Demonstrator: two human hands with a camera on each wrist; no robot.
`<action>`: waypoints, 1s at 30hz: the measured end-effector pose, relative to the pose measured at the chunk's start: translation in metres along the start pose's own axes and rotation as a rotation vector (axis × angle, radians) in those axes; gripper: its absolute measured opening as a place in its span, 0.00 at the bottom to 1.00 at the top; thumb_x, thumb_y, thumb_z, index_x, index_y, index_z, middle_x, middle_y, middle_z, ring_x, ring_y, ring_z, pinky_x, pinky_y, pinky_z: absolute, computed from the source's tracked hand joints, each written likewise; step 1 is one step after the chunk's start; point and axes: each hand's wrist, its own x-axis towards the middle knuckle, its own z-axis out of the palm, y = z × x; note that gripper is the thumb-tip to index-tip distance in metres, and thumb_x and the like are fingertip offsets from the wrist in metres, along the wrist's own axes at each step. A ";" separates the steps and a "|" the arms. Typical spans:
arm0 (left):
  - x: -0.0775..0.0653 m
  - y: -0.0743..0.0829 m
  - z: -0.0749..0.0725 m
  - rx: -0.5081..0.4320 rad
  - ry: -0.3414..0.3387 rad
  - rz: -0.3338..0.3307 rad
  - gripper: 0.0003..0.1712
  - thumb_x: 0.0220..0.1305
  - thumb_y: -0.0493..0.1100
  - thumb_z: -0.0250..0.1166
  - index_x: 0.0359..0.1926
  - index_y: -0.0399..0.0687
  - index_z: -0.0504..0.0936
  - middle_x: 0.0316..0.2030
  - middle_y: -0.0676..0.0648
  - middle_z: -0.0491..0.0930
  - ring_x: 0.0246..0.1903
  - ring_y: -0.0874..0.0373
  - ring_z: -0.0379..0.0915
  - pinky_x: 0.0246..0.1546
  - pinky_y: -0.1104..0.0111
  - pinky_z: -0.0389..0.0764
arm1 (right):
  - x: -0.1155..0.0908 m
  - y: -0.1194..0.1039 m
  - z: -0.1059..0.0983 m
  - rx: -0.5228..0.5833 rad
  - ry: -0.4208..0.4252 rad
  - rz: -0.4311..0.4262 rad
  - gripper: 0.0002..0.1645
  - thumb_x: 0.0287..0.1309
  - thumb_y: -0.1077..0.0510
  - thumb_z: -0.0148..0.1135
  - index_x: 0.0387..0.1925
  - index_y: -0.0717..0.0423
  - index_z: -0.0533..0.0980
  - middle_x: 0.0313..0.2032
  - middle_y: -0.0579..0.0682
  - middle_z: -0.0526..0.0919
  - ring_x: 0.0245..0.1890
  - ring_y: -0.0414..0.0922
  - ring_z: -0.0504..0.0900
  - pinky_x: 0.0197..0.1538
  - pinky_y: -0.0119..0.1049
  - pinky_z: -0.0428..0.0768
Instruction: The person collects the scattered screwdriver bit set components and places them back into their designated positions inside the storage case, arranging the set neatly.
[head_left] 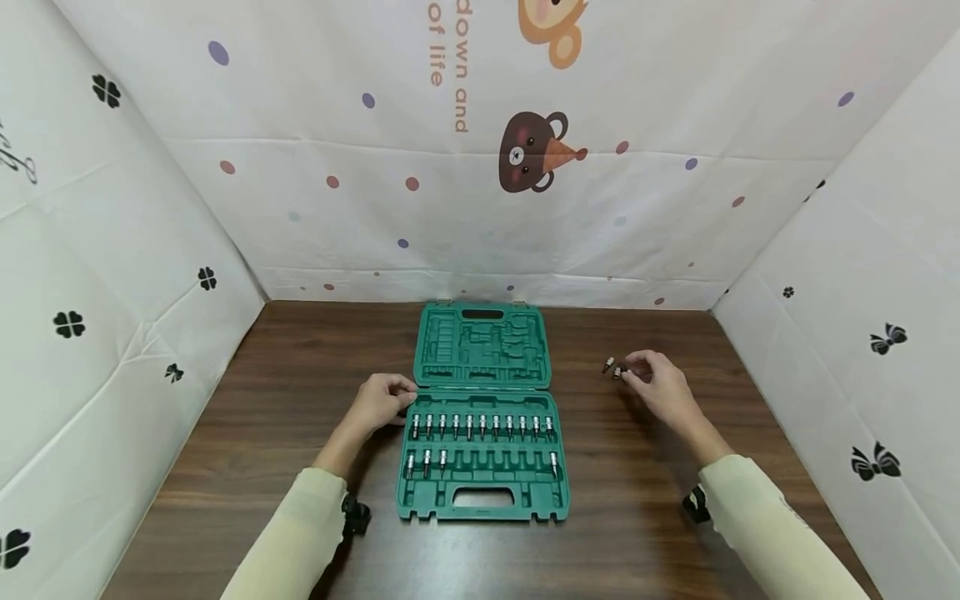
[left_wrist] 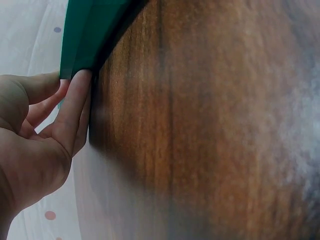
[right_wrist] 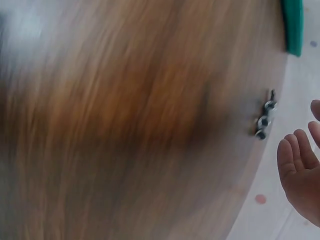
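The green case (head_left: 483, 478) is lying open on the brown table (head_left: 322, 350), midway between the two hands, its lid (head_left: 482, 346) extending on the far side and its tray (head_left: 480, 518) on the near side. The tray is holding two rows of metal bits: eleven are standing in the far row (head_left: 483, 426); in the near row, three (head_left: 427, 462) are sitting at the left and a single bit (head_left: 554, 464) is sitting at the right end. The left hand (head_left: 381, 403) is gripping the case at its left edge, close to the hinge line; the left wrist view is showing thumb and fingers pinching the green wall. The right hand (head_left: 662, 390) is reaching well to the right of the case, next to a small group of loose bits (head_left: 608, 364). Its fingers are appearing relaxed and released, and the right wrist view is showing them extended; whether a fingertip is touching the nearest bit, this report cannot tell. Three loose bits are showing in the right wrist view, lying close together in a line on the table. Pale sleeves (head_left: 300, 525) are covering both forearms, and a dark device (head_left: 356, 515) is sitting at each wrist. White patterned cloth (head_left: 442, 217) is hanging behind the table and along its left and right sides.
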 end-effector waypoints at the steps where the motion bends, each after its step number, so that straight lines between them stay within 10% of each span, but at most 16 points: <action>1: 0.000 0.001 0.000 0.000 0.001 -0.001 0.10 0.74 0.35 0.63 0.52 0.39 0.86 0.40 0.41 0.81 0.37 0.53 0.82 0.36 0.61 0.91 | 0.001 0.003 0.000 -0.005 -0.002 0.008 0.19 0.72 0.59 0.63 0.59 0.65 0.75 0.53 0.65 0.78 0.52 0.61 0.81 0.54 0.57 0.82; 30: -0.001 0.003 0.001 -0.005 0.003 -0.013 0.10 0.74 0.35 0.63 0.51 0.39 0.86 0.41 0.40 0.82 0.38 0.52 0.83 0.35 0.62 0.91 | 0.021 0.026 0.011 -0.072 0.010 0.057 0.11 0.69 0.65 0.60 0.49 0.67 0.79 0.43 0.64 0.85 0.44 0.59 0.84 0.49 0.54 0.82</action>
